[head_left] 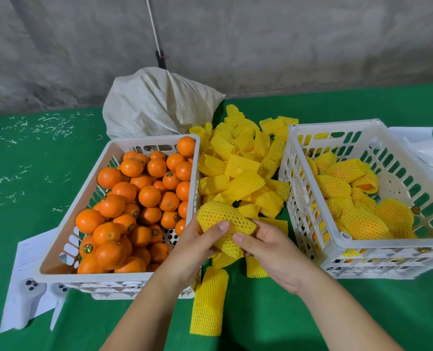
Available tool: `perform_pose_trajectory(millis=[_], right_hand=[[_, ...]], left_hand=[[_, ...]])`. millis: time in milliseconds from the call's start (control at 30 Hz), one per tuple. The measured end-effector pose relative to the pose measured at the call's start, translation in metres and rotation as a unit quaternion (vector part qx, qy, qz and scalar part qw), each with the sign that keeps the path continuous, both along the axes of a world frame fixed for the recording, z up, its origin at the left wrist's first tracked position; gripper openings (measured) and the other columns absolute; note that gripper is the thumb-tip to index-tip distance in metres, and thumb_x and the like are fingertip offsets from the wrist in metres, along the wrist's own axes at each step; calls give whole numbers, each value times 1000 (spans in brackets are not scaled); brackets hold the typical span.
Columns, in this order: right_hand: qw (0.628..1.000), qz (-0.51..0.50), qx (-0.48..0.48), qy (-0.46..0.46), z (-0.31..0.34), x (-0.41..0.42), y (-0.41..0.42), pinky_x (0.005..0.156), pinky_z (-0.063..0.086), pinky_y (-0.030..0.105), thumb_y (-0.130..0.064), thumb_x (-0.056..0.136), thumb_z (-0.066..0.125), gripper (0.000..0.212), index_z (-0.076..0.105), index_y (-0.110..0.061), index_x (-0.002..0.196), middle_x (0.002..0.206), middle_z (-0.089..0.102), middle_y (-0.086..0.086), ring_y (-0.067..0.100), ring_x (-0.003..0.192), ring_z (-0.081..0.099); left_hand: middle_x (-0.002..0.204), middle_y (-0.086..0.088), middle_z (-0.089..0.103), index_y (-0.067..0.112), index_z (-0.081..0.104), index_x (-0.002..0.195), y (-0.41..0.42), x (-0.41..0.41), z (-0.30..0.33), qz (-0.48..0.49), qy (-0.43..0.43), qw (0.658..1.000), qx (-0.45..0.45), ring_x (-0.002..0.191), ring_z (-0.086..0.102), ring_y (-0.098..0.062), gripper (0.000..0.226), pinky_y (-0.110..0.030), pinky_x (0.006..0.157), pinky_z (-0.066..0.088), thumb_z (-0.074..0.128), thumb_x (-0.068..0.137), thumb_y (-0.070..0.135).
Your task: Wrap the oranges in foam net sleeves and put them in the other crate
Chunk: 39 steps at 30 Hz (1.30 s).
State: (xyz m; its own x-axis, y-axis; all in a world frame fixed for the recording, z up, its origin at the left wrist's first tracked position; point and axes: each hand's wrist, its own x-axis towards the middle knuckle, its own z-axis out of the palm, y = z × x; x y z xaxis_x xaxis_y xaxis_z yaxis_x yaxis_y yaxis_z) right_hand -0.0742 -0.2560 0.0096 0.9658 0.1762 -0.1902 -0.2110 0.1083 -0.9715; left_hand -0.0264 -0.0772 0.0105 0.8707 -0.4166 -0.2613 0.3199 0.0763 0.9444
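Both hands, the left hand (197,239) and the right hand (268,247), pinched the sleeved orange (225,221) between them to tug its net snug, the crate (377,252) of wrapped fruit waiting just right of them

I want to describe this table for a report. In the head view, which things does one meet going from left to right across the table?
White paper sheets → crate of bare oranges → pile of empty foam net sleeves, with both hands in front of it → crate of wrapped oranges → more white paper.
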Motion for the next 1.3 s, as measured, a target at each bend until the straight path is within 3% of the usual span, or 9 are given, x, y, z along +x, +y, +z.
perform_pose_trajectory(millis=[200, 367, 567, 700, 767, 867, 1067, 1200, 1300], right_hand=[[995, -98, 27, -6, -2, 3, -3, 91, 55, 24, -28, 106, 55, 27, 77, -41, 112, 122, 75, -4, 12, 114, 70], [971, -234, -25, -48, -16, 3, 20, 96, 53, 36, -75, 87, 52, 56, 59, -43, 132, 135, 63, -13, 10, 124, 60], [935, -330, -71, -110, -18, 10, 18, 63, 57, 42, -55, 100, 48, 35, 65, -25, 97, 88, 71, 0, 20, 80, 69], [915, -355, -146, -125, -19, 9, 14, 95, 53, 40, -44, 102, 55, 24, 59, -29, 121, 121, 60, -10, 12, 110, 61], [888, -323, -250, -211, -18, 3, 10, 109, 41, 24, -51, 100, 54, 49, 45, -30, 143, 143, 37, -16, 10, 136, 44], [858, -145, -401, -284, -20, -1, -3, 112, 42, 34, -65, 98, 48, 61, 42, -35, 151, 156, 29, -14, 11, 144, 33], [799, -176, -521, -245, -23, -1, -20, 121, 19, 46, -83, 87, 45, 74, 53, -36, 144, 166, 24, -7, 23, 156, 10], [781, -182, -524, -288, -21, -2, -15, 115, 33, 46, -72, 95, 48, 68, 54, -25, 144, 154, 45, -8, 19, 145, 38], [839, -107, -473, -245, -11, 0, -19, 107, 42, 38, -68, 93, 53, 71, 40, -32, 153, 150, 42, -14, 12, 134, 45]], left_hand=[[142, -16, 66, 16, 51, 148, -8, -6, -9, 36, 64, 994, -85, 128, 65, -37, 101, -58, 103, 56, 95, 67, 56], [124, -12, 74, 20, 62, 135, -30, -13, -8, 97, -2, 995, -18, 106, 74, -32, 67, -42, 71, 62, 68, 87, 67], [98, -9, 75, 25, 66, 124, -44, -20, -14, 92, -37, 995, 16, 74, 71, -27, 75, -40, 59, 56, 53, 84, 87], [97, 1, 76, 43, 68, 109, -52, -21, -17, 108, -30, 994, 5, 80, 74, -19, 36, -37, 62, 62, 69, 85, 70], [98, 5, 77, 48, 69, 106, -55, -20, -17, 113, -29, 993, 10, 89, 75, -19, 32, -42, 73, 64, 67, 82, 70], [115, 6, 77, 46, 70, 118, -56, -18, -16, 103, -20, 995, 2, 109, 73, -17, 42, -46, 92, 59, 55, 92, 75], [64, -12, 48, 20, 65, 72, -58, -14, -9, 116, -28, 993, 22, 55, 49, -24, 46, -32, 48, 42, 51, 102, 52], [55, 0, 47, 17, 60, 63, -62, -9, -8, 143, -53, 988, -9, 50, 44, -11, 45, -22, 48, 40, 58, 101, 41], [57, 0, 51, 14, 64, 69, -64, -6, -8, 153, -47, 987, -20, 50, 48, -12, 42, -24, 48, 41, 59, 98, 43]])
